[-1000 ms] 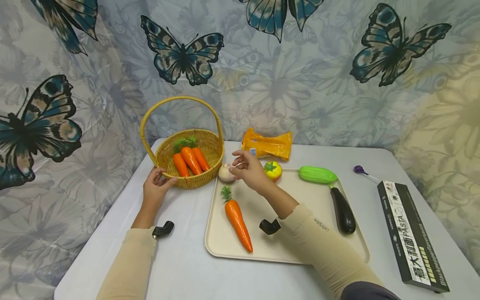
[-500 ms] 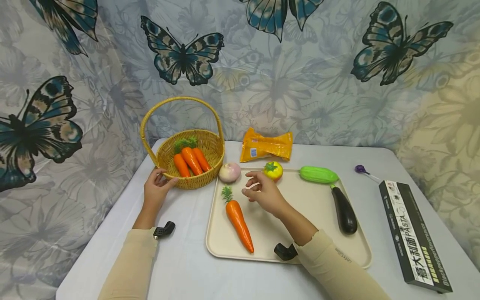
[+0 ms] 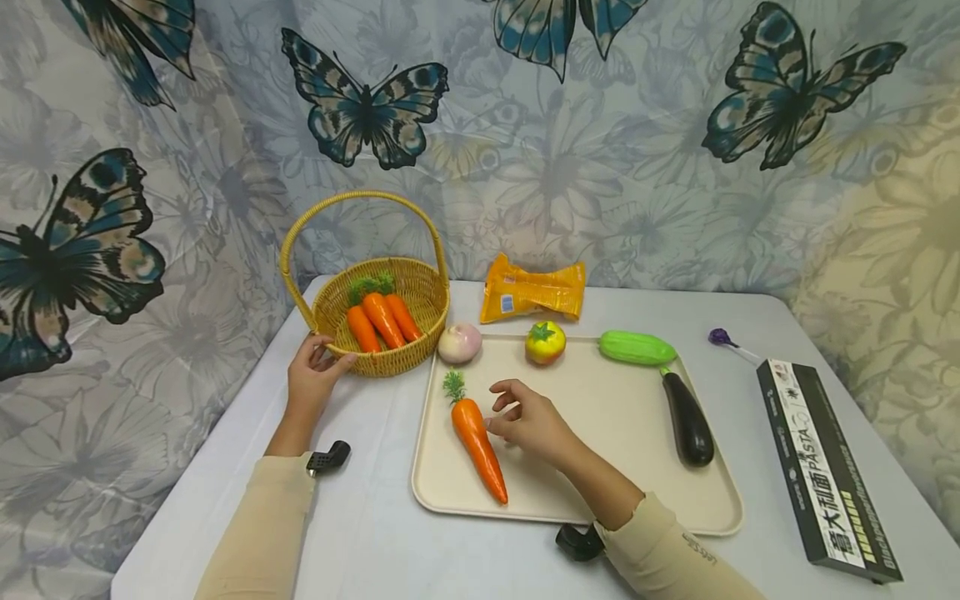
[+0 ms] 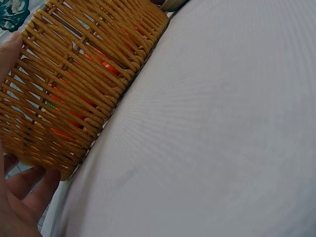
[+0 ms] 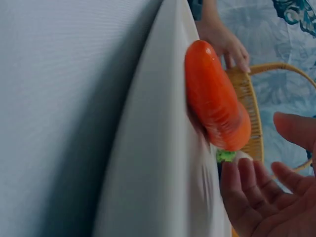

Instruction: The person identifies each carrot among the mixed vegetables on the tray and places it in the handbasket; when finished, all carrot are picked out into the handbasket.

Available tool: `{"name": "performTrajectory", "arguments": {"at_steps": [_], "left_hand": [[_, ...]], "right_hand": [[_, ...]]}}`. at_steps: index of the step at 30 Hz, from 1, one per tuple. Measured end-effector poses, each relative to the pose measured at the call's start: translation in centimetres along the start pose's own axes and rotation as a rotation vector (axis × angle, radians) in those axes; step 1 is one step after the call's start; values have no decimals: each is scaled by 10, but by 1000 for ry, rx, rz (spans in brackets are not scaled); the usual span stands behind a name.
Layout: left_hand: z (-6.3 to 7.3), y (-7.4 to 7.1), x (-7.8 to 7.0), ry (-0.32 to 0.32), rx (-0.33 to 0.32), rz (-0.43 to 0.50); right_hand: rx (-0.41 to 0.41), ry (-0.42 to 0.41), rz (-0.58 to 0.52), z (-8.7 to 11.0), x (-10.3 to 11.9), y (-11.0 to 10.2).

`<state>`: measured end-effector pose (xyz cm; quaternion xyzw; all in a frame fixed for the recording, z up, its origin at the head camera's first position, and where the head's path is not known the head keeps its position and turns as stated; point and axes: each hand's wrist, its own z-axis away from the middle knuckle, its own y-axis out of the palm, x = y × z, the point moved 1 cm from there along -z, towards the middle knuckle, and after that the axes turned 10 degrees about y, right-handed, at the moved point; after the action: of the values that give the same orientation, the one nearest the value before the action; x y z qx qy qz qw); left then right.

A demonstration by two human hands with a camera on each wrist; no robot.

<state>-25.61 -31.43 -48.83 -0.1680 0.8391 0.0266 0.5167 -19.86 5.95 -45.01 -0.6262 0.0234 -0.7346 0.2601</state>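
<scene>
In the head view, my left hand [image 3: 311, 383] grips the near left rim of a wicker basket [image 3: 390, 362]; its thumb lies at the rim and the fingers reach the side, as the left wrist view also shows. Several orange carrots [image 3: 381, 321] with green tops lie inside. Over a beige tray [image 3: 600, 433], my right hand [image 3: 531, 421] hovers with loosely bent fingers, holding nothing. Its thumb tip is right beside a single carrot [image 3: 478, 450] lying on the tray. The right wrist view has that carrot [image 5: 212, 94] in front of the spread fingers [image 5: 237, 190].
A pinkish onion [image 3: 460, 343] sits at the tray's far left corner, a yellow-red tomato [image 3: 545, 342] at its back edge. A green ridged vegetable [image 3: 636, 348] and an eggplant [image 3: 688, 421] lie on the right. Beyond are an orange packet [image 3: 532, 289], purple lollipop [image 3: 720, 337] and pasta box [image 3: 828, 471].
My right hand has drawn back from the onion toward me, down beside the carrot on the tray, uncovering the onion and tomato. The left hand stays at the basket.
</scene>
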Motion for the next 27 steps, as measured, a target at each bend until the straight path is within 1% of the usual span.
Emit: {"name": "performTrajectory", "arguments": {"at_steps": [4, 8, 11, 18, 22, 27], "left_hand": [[-2, 0, -3, -11, -1, -1], [-1, 1, -4, -33, 1, 5], [0, 0, -4, -32, 1, 15], [0, 0, -3, -13, -6, -16], [-1, 1, -4, -12, -15, -16], [0, 1, -1, -21, -16, 0]], "right_hand": [[35, 39, 22, 1, -3, 2], [42, 68, 91, 2, -4, 6], [30, 68, 161, 1, -5, 8], [4, 44, 317, 0, -1, 15], [36, 46, 367, 0, 3, 20], [89, 64, 396, 0, 6, 24]]}}
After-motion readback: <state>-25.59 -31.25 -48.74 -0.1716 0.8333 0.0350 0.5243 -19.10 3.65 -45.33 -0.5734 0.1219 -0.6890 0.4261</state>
